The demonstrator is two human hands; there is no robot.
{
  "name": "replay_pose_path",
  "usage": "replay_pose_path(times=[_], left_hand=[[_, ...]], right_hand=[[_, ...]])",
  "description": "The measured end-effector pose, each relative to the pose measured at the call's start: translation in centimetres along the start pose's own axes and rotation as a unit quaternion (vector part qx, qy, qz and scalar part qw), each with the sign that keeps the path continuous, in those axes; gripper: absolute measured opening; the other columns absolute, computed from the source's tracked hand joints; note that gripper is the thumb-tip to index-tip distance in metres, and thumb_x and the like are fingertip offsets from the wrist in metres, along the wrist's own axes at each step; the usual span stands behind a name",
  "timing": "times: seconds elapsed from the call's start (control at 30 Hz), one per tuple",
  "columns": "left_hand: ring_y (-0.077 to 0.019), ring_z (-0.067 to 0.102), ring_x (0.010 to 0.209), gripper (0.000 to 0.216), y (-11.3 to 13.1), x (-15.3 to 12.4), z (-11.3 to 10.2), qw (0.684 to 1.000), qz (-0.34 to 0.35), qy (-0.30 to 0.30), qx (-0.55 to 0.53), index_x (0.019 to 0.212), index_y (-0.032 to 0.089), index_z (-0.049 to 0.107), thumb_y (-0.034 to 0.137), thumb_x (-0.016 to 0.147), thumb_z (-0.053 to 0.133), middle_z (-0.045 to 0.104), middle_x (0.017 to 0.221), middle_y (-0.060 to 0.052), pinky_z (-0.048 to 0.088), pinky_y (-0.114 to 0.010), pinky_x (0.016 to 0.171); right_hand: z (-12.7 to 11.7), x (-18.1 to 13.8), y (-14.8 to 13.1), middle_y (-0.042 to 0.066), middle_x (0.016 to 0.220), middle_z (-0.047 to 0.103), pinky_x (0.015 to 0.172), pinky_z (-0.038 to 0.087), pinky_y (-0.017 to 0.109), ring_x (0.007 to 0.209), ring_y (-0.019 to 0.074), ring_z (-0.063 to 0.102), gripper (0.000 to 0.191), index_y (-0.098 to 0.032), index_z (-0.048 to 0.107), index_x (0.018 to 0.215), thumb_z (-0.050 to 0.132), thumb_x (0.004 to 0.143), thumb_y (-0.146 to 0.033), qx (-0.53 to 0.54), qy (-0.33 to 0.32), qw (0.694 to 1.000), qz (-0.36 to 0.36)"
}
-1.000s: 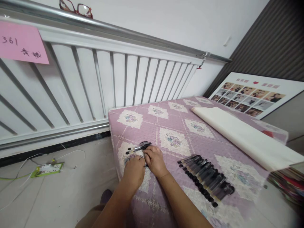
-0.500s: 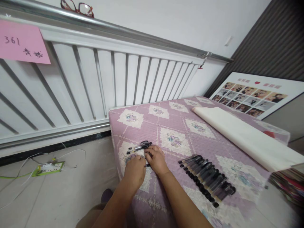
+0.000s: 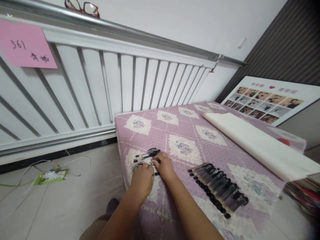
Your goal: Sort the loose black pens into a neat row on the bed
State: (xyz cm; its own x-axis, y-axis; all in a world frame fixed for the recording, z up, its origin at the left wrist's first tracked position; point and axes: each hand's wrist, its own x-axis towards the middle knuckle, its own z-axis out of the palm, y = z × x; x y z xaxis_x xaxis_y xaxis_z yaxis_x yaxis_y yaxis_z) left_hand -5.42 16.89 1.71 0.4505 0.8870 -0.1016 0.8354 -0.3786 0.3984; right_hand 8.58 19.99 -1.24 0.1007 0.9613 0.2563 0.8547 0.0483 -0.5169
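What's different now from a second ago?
The view turned a little, so everything slid slightly right. Nothing was visibly taken or let go. The left hand and right hand stay close together beside the few slim black-and-clear plastic pens; the long row of similar pens stayed put.

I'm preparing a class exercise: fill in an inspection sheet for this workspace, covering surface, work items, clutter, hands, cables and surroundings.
Surface: purple floral cover.
Work items: row of pens at right; smaller group just beyond the hands.
Clutter: cream sheet on the cover; blurred stack at the right edge.
Hands: left hand and right hand close together at a partly hidden pen; grip unclear.
Cables: several around the power strip on the floor, left.
Surroundings: radiator with pink note; glasses above; photo board at right.
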Motion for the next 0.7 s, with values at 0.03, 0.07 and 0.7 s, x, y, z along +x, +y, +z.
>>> replay_pose_path(times=[0.03,0.07,0.7], left_hand=[[-0.0217,0.053,0.1,0.017,0.0,0.0,0.0,1.0,0.0,0.002,0.0,0.095,0.019,0.061,0.022,0.085,0.048,0.059,0.104,-0.008,0.039,-0.034,0.088],[-0.0218,0.052,0.1,0.016,0.0,0.0,0.0,1.0,0.0,0.005,0.002,0.095,0.019,0.061,0.023,0.085,0.048,0.059,0.103,-0.007,0.039,-0.034,0.088],[-0.0189,0.055,0.096,0.011,0.2,0.0,0.0,0.999,0.018,0.015,-0.026,0.087,0.02,0.06,0.022,0.084,0.05,0.06,0.098,-0.005,0.04,-0.029,0.084]], right_hand=[[0.0,0.0,0.0,0.004,0.09,0.064,0.08,0.035,0.035,0.094,0.0223,0.052,0.004,-0.024,0.068,0.073,0.065,0.074,-0.022,0.001,0.0,1.0,0.001],[0.1,0.0,-0.1,0.004,0.089,0.064,0.079,0.035,0.035,0.093,0.0223,0.052,0.004,-0.024,0.068,0.072,0.065,0.074,-0.022,0.002,0.001,1.0,0.002],[-2.3,-5.7,2.8,0.0,0.07,0.06,0.067,0.045,0.03,0.066,0.0168,0.054,0.024,-0.02,0.058,0.082,0.048,0.083,-0.042,0.261,0.229,0.922,0.168]])
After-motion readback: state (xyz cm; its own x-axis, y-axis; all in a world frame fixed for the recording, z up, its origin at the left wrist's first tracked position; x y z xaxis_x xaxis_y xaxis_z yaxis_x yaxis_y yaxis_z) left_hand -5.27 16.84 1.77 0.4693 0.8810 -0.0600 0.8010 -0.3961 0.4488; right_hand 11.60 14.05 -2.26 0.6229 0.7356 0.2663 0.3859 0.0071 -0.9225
